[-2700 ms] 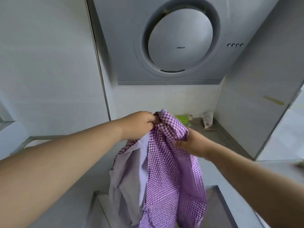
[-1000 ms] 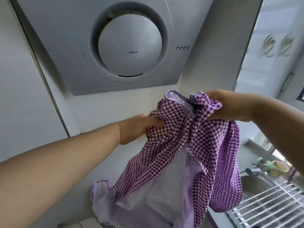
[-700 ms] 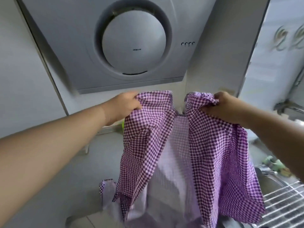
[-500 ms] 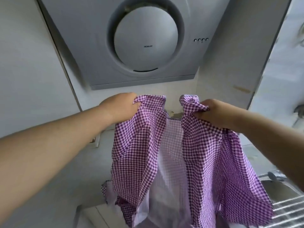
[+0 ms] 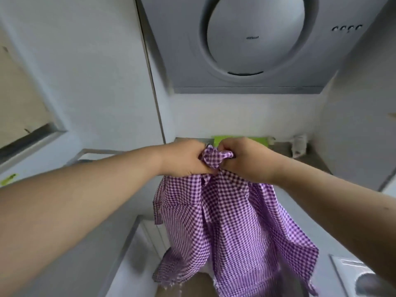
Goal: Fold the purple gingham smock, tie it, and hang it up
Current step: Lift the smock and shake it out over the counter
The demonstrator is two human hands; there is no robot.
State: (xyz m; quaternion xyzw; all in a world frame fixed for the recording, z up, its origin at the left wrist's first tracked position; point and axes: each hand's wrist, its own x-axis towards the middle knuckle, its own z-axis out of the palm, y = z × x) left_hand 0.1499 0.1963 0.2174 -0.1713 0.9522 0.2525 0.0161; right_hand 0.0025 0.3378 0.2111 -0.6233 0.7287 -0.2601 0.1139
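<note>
1. The purple gingham smock hangs in the air over the bench, its two top corners now brought together; half a second ago they were held apart.
2. The left hand and right hand, knuckles almost touching, both pinch the bunched top.
3. This looks like the first fold; tying and hanging remain.
4. The range hood sits beyond.

The purple gingham smock hangs in mid-air at the centre of the scene, its top bunched into a tight knot of cloth. Below that it drapes in loose folds, paler lining showing near the bottom.
</note>
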